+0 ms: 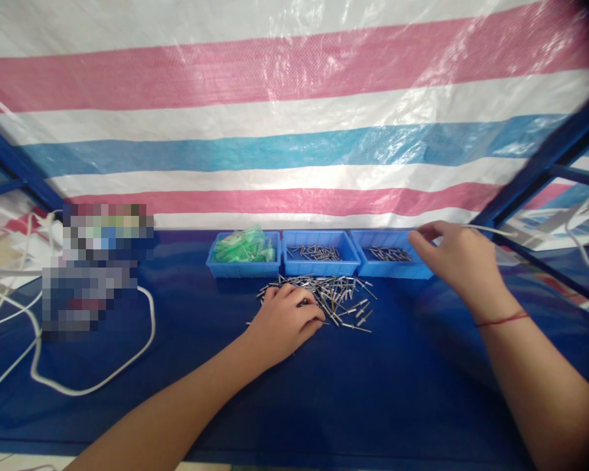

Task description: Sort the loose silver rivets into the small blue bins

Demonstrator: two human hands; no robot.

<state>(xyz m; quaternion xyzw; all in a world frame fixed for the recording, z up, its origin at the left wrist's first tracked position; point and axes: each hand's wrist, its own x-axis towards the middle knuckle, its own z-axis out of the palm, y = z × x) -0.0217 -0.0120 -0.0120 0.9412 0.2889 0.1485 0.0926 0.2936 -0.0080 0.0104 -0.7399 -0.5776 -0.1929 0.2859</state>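
A loose pile of metal blind rivets [341, 294] lies on the blue tabletop, in front of three blue bins. My left hand [287, 320] rests at the pile's left side, its fingers curled over some rivets; a thin rivet end shows by the thumb and forefinger. At the outer edge of the right bin [397, 268] hovers my right hand [459, 258], thumb and forefinger apart, with nothing visible between them. Short metal rivets [387, 254] lie inside that bin. The middle bin [321, 267] also holds small metal pieces [319, 252]. Green plastic packets [245, 247] fill the left bin [245, 269].
White cables [150, 327] loop across the table's left side, near blurred-out items [88, 294]. A striped plastic sheet [275, 150] hangs behind the bins. Blue frame posts [530, 170] stand at both sides, and a cord [491, 229] runs behind my right hand.
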